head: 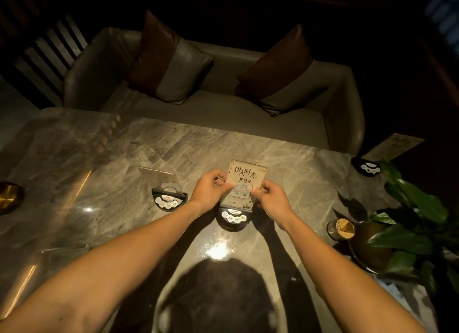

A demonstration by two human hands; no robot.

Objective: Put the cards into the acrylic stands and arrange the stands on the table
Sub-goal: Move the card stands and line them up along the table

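A beige card with dark characters and a QR code stands upright in an acrylic stand on a black button base at the table's middle. My left hand pinches the card's left edge. My right hand pinches its right edge. To the left, a second acrylic stand rises from its own black base and looks empty. A third stand with a card on a black base sits at the far right edge. A flat clear acrylic sheet lies at the near left.
The marble table fills the view. A potted plant and a toothpick cup occupy the right edge. A brass dish sits at the left edge. A grey sofa with two cushions stands beyond.
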